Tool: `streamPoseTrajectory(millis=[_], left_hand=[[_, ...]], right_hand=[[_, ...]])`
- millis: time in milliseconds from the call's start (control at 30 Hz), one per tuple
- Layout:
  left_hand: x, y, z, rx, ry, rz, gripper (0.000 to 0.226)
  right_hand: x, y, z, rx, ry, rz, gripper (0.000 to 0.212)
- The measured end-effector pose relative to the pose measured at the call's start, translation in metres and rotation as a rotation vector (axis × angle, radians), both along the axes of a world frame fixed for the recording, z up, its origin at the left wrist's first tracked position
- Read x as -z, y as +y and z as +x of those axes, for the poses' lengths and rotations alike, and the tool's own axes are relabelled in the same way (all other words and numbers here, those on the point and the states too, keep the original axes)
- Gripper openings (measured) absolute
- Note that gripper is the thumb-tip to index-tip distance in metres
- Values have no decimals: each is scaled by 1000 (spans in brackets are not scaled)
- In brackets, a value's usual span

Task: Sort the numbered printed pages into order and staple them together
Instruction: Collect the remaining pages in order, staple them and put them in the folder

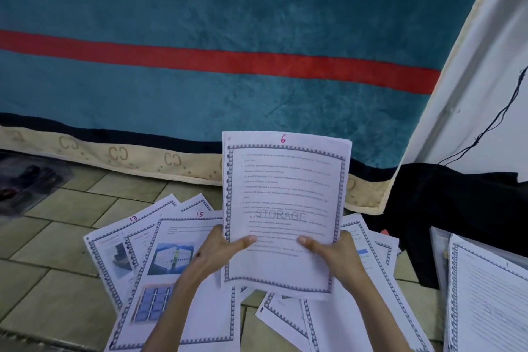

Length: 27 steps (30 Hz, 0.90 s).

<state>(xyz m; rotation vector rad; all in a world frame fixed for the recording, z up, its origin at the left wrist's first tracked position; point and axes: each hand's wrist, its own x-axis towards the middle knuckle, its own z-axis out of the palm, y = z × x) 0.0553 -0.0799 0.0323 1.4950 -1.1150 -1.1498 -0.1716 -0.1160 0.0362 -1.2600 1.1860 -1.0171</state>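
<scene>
I hold a small stack of printed pages [285,197] upright in front of me; its top sheet is marked 6 in red and carries the word STORAGE. My left hand [220,248] grips the stack's lower left edge, thumb on the front. My right hand [334,251] grips the lower right edge the same way. Below them, loose bordered pages lie fanned on the tiled floor, among them page 15 [177,266] with pictures and page 13 [114,248] to its left. More sheets [371,308] spread out under my right forearm.
A teal blanket with a red stripe [228,63] hangs over a mattress edge ahead. Black cloth [445,208] lies at the right by a white wall. Another pile of lined pages [485,294] sits at the far right. A dark plastic packet [25,180] lies at the left.
</scene>
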Motion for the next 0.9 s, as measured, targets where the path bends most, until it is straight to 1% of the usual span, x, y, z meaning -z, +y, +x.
streamPoseTrajectory(millis=[33,67,100,133,167,200,267,333,400,500,533,600,633,667,700,767,833,900], left_hand=[[-5,0,2,66,47,-2,26],[-11,-1,3,128,134,-22,35],[-17,-3,5,138,242,-47,46],[-22,-8,5,97,358,-61,52],[-28,-15,6,42,465,-68,47],[-35,-22,6,4,559,-76,38],[-47,-32,6,3,721,-112,28],[-52,-39,4,40,852,-182,31],[-49,-42,1,63,934,-184,31],[-39,-46,-5,59,945,-120,35],[-37,-47,-7,42,954,-123,32],[-36,-47,-10,20,973,-109,27],[-37,-47,-12,38,967,-89,30],[-36,-47,-12,52,932,-73,34],[-35,-47,-12,64,881,-70,37],[-32,-47,-8,75,792,-105,42],[-31,-46,-4,90,780,-148,39],[-32,-45,-3,124,776,-146,38]], right_hand=[[-6,1,-6,-36,-15,15,27],[-11,2,-12,-82,-31,41,31],[-16,4,-17,-135,-40,75,36],[-17,7,-22,-189,-41,114,44],[-16,10,-25,-231,-37,160,55],[-13,12,-28,-259,-32,210,68],[-6,17,-32,-286,-37,321,88],[0,23,-35,-324,-50,407,94],[5,30,-36,-344,-75,453,94],[10,36,-36,-329,-88,466,96],[9,38,-36,-344,-84,470,92],[2,41,-36,-404,-87,460,69],[-2,42,-36,-430,-96,453,57],[-4,43,-36,-440,-102,443,51],[-4,43,-37,-438,-92,421,53],[-2,44,-38,-414,-53,374,70],[1,43,-40,-405,-34,359,83],[3,42,-43,-406,-24,351,88]])
